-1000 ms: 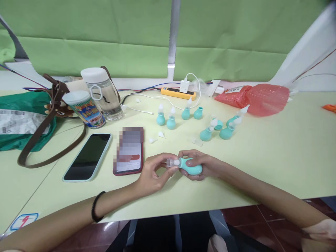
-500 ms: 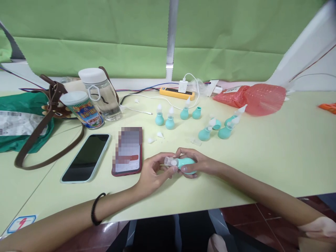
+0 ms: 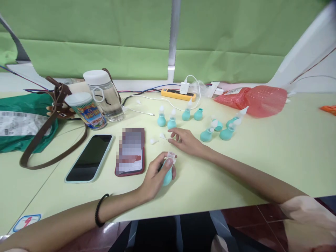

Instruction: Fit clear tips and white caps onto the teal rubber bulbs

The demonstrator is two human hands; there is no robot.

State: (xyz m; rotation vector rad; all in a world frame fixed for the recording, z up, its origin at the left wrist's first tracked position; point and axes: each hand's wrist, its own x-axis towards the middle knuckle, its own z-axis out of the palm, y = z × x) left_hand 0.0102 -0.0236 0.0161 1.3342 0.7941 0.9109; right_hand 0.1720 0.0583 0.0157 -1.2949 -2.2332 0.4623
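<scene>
My left hand (image 3: 153,176) is closed around a teal nasal aspirator bulb (image 3: 167,179) near the table's front. A clear plastic collar (image 3: 171,154) tops that bulb, pointing up and away from me, with my thumb pressed on its lower part. My right hand (image 3: 187,141) reaches out empty over the table, thumb and fingers apart. Just left of its fingertips lie a small white nozzle tip (image 3: 162,135) and another white tip (image 3: 153,141). Several teal aspirators stand or lie farther back, among them one upright with a pointed tip (image 3: 172,122) and an open-mouthed bulb (image 3: 198,114).
Two phones, one dark-screened (image 3: 89,159) and one in a red case (image 3: 130,152), lie to the left. Behind them stand a printed tub (image 3: 89,112) and a water bottle (image 3: 105,96). A yellow power strip (image 3: 168,93) and red plastic bag (image 3: 265,99) are at the back.
My right hand has let go of the bulb and moved forward toward the white tips. My left hand now holds the bulb alone, turned from lying sideways to collar up.
</scene>
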